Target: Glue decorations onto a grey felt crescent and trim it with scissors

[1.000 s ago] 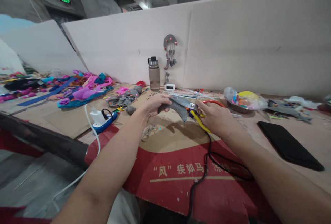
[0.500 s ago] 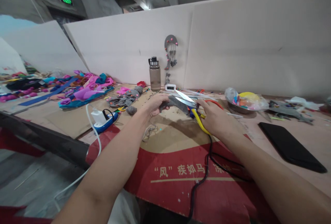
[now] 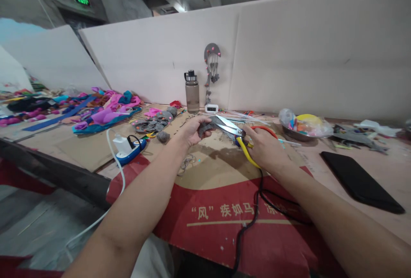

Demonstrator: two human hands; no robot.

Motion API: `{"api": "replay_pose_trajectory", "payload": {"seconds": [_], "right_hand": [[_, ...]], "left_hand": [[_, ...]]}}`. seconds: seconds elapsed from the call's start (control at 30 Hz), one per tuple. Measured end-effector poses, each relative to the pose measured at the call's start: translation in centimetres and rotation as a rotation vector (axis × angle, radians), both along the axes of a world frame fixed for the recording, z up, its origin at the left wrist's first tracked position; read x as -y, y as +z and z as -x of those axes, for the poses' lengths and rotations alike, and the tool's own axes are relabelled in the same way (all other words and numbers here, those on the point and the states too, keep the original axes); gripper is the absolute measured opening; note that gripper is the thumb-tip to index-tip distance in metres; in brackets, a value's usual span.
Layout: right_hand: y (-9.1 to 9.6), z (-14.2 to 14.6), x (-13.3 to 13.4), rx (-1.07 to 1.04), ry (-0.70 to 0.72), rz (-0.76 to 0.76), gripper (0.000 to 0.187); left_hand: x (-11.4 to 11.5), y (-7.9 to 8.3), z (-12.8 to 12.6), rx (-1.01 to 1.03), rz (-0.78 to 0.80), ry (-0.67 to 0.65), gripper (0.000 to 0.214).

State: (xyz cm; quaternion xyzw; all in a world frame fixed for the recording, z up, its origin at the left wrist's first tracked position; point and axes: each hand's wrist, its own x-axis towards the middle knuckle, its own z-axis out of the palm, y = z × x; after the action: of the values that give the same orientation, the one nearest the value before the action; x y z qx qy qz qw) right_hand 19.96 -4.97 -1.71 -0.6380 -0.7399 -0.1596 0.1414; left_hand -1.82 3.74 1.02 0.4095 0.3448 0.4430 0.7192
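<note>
My left hand is closed on a small piece of grey felt, held just above the cardboard-covered table. My right hand grips large scissors with yellow and red handles. Their steel blades are parted and point left at the felt. The felt looks bunched in my fingers, and the blade tips reach its right edge.
A water bottle and a small white clock stand by the back partition. Grey felt cutouts and coloured fabric scraps lie left. A power strip with a white charger sits near left; a black cable and a black pad lie right.
The long grey felt strip seen a second ago is now a small bunched piece in my left hand. The scissors' blades have opened and moved left to meet it.
</note>
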Motion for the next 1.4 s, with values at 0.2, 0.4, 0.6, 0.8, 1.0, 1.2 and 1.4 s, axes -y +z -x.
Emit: {"api": "replay_pose_trajectory", "payload": {"seconds": [0.2,0.4,0.6,0.8,1.0,1.2,1.4], "right_hand": [[0.1,0.1,0.1,0.030,-0.037,-0.008,0.042],[0.1,0.1,0.1,0.116,-0.023,-0.070,0.041],[0.0,0.1,0.2,0.147,-0.068,-0.058,0.045],[0.4,0.5,0.5,0.162,-0.089,-0.036,0.044],[-0.2,0.4,0.2,-0.036,-0.128,0.033,0.036],[-0.3,-0.4,-0.5,-0.213,-0.023,-0.019,0.042],[-0.8,-0.2,-0.3,-0.051,-0.018,0.022,0.046]], "left_hand": [[0.3,-0.3,-0.7,0.016,0.001,0.017,0.013],[0.6,0.0,-0.9,-0.009,0.027,0.061,0.014],[0.8,0.2,-1.0,-0.044,0.055,0.100,0.012],[0.6,0.1,-0.8,0.004,0.024,0.075,0.013],[0.7,0.0,-0.9,-0.054,-0.005,0.075,0.011],[0.0,-0.3,-0.6,-0.074,-0.071,0.175,0.011],[-0.2,-0.3,-0.4,-0.079,-0.147,0.223,0.013]]}}
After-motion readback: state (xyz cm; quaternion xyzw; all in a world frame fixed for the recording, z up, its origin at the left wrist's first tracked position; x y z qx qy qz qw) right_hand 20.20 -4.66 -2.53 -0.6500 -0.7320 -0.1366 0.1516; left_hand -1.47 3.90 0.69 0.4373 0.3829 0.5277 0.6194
